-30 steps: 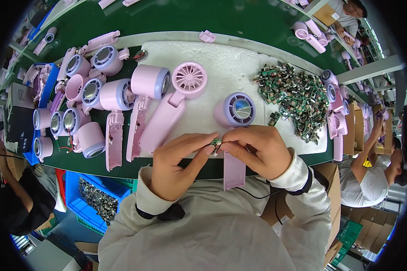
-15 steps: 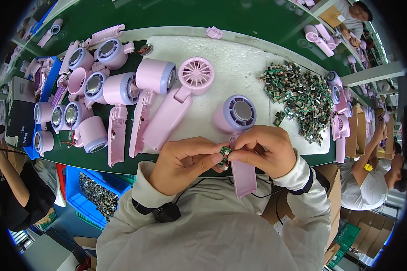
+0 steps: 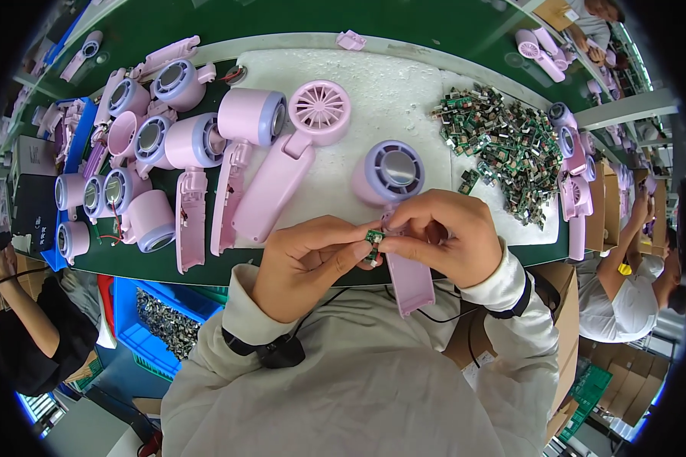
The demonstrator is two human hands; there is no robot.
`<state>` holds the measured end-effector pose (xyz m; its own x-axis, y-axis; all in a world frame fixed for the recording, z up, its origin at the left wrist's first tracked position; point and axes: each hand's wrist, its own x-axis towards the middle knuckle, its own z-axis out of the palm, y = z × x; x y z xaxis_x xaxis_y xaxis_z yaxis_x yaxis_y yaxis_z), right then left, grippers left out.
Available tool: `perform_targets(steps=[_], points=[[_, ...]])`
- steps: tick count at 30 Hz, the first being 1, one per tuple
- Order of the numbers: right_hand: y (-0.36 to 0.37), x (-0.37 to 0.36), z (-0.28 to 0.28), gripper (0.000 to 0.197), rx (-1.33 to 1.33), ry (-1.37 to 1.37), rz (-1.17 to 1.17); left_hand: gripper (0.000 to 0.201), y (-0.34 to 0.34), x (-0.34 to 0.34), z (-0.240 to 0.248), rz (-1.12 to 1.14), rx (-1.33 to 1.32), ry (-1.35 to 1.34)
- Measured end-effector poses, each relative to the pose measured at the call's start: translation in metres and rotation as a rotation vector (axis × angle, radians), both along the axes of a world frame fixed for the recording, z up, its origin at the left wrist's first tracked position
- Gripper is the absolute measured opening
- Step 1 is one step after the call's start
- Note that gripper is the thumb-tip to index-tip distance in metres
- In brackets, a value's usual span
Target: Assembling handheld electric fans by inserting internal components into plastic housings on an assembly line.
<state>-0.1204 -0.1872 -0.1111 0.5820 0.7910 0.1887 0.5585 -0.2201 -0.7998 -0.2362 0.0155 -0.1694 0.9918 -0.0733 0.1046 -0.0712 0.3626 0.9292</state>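
Observation:
Between the thumb and fingers of my left hand point(image 3: 305, 260) is a small green circuit board point(image 3: 374, 239). Against its right edge, my right hand point(image 3: 446, 234) is closed in a pinch; what lies in those fingertips is too small to make out. Under my right hand lies a pink handheld fan with a lilac-rimmed head point(image 3: 389, 173) and silver centre. Its open, hollow handle point(image 3: 410, 286) points toward me past the table's edge, and my fingers hide the neck. Left of it, another pink fan point(image 3: 274, 190) with a slotted round grille rests on the white foam sheet point(image 3: 392, 91).
A heap of green circuit boards point(image 3: 503, 152) covers the foam's right side. Many pink fan heads and handle shells point(image 3: 191, 221) crowd the left. Below the table edge stands a blue bin point(image 3: 133, 324) of small metal parts. Co-workers sit left and right point(image 3: 621, 301).
The table and its contents sit slightly higher in the picture. My hands stay together at the circuit board, which has tilted a little between my fingers.

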Motion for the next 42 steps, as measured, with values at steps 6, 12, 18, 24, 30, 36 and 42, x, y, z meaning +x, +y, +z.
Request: perform_targets(steps=[6,12,18,24,30,36,42], points=[[0.003,-0.003,0.008,0.022,0.069,-0.295,0.146,0.029,-0.008,-0.001,0.002,0.096,-0.051,0.027],[-0.008,-0.004,0.007,0.021,0.031,-0.13,0.078,0.031,-0.01,-0.001,0.003,0.191,-0.039,0.026],[-0.003,-0.013,0.007,0.02,-0.018,0.162,-0.214,0.032,-0.02,-0.001,0.003,0.264,0.056,-0.042],[0.01,-0.013,0.001,0.02,0.015,-0.362,-0.195,0.031,-0.025,0.001,0.005,0.318,0.106,-0.018],[0.011,-0.009,0.002,0.023,0.013,-0.442,-0.125,0.033,-0.025,0.001,0.007,0.382,0.354,-0.107],[0.013,-0.014,0.007,0.02,0.051,-0.396,-0.118,0.032,-0.03,-0.004,0.009,0.54,0.792,-0.297],[0.019,-0.025,0.005,0.017,0.069,-0.33,-0.185,0.035,-0.043,-0.007,-0.002,0.68,0.875,-0.359]])
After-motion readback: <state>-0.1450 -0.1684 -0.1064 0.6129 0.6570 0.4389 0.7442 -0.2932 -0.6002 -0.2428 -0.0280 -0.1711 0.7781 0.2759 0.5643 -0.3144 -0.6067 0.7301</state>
